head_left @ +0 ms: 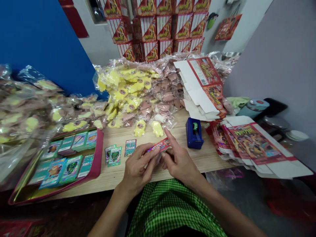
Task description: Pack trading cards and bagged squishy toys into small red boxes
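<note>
At the bottom centre of the frame, a green checked garment (170,210) was seen. Just above, near the centre, a small red carton (159,145) was gripped by the fingers of the left hand (138,163). The index finger of the right hand (179,161) was extended beside it; whether its other fingers were closed on it could not be told. Farther off, bagged yellow figures (130,87) were heaped at upper centre, with boxes (164,28) stacked behind.
</note>
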`<state>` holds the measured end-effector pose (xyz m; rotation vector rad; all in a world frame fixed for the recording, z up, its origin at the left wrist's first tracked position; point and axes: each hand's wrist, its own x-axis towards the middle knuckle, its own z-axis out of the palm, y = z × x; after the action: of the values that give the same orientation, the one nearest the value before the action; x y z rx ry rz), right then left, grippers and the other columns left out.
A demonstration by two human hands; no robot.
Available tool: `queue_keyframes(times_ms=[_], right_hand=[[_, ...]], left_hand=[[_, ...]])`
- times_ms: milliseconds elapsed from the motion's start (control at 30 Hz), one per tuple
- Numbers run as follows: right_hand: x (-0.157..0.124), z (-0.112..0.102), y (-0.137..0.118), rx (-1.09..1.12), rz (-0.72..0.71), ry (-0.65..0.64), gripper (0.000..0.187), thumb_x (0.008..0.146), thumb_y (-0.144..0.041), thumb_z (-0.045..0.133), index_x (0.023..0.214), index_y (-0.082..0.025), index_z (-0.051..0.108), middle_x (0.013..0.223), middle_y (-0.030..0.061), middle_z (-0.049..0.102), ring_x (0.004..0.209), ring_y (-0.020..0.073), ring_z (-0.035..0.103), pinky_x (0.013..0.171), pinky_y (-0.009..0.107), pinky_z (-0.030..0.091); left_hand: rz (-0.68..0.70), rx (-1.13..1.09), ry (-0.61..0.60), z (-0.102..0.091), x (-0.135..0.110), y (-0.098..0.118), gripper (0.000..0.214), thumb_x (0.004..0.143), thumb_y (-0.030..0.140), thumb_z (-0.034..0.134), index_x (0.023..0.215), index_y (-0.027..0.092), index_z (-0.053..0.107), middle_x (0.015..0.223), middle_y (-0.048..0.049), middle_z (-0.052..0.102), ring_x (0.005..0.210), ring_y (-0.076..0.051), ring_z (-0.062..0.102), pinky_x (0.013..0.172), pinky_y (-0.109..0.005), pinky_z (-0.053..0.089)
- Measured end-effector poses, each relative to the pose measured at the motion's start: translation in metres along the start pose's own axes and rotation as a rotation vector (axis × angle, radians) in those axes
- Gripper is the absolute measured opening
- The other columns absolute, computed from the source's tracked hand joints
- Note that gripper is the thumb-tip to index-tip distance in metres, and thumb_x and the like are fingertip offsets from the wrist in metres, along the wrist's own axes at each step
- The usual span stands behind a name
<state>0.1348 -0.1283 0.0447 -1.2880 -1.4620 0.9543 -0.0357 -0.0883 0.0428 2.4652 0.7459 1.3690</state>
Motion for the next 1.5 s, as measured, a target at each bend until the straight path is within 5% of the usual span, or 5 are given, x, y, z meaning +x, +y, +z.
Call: queue_keyframes(times_ms=[333, 700, 933, 1167, 1500], right_hand=[[0.036, -0.035, 0.005, -0.633, 0.175, 0.022, 0.04, 0.1, -0.021, 0.046, 0.136, -0.011, 0.058, 0.071, 0.0021, 0.068, 0.063, 0.018, 0.063, 0.063, 0.028, 0.047], [0.098, 0.024, 0.037, -0.912, 0.161, -0.057, 0.068, 0.079, -0.005, 0.066, 0.144, -0.014, 0.049, 0.149, 0.0241, 0.048, 0.137, 0.0395, 0.045, 0.11, 0.054, 0.037], [0.102, -0.036, 0.022, -0.607, 0.217, 0.069, 0.054, 0.089, -0.015, 0.048, 0.142, -0.008, 0.051, 0.096, 0.016, 0.073, 0.085, 0.0277, 0.072, 0.073, 0.037, 0.056], [0.069, -0.095, 0.002, 0.227, 0.296, -0.208, 0.041, 0.07, -0.043, 0.065, 0.097, -0.014, 0.076, 0.066, 0.0047, 0.067, 0.044, 0.014, 0.049, 0.038, 0.025, 0.036], [0.042, -0.088, -0.04, -0.468, -0.129, -0.372, 0.031, 0.091, -0.022, 0.044, 0.093, -0.019, 0.075, 0.08, 0.0051, 0.072, 0.07, 0.0196, 0.062, 0.067, 0.031, 0.048]], left_hand=[[-0.795, -0.064, 0.133, -0.003, -0.056, -0.01, 0.019, 0.097, 0.039, 0.06, 0.099, 0.02, 0.057, 0.086, -0.0043, 0.071, 0.072, -0.019, 0.071, 0.06, -0.03, 0.059], [-0.231, 0.06, -0.936, -0.004, -0.036, 0.001, 0.079, 0.054, 0.009, 0.063, 0.13, 0.02, 0.048, 0.167, -0.0208, 0.029, 0.156, -0.044, 0.023, 0.12, -0.068, 0.028], [-0.462, 0.083, -0.655, 0.007, -0.022, -0.01, 0.099, 0.053, 0.031, 0.085, 0.141, 0.019, 0.042, 0.125, -0.0138, 0.055, 0.113, -0.037, 0.055, 0.097, -0.055, 0.05], [-0.63, 0.018, -0.392, 0.0, -0.018, -0.015, 0.09, 0.058, 0.032, 0.087, 0.138, 0.023, 0.045, 0.127, -0.0113, 0.058, 0.116, -0.035, 0.058, 0.099, -0.054, 0.048], [-0.444, 0.182, -0.332, 0.009, -0.021, 0.003, 0.098, 0.059, 0.028, 0.083, 0.142, 0.021, 0.031, 0.132, -0.0167, 0.054, 0.122, -0.04, 0.053, 0.101, -0.058, 0.04]])
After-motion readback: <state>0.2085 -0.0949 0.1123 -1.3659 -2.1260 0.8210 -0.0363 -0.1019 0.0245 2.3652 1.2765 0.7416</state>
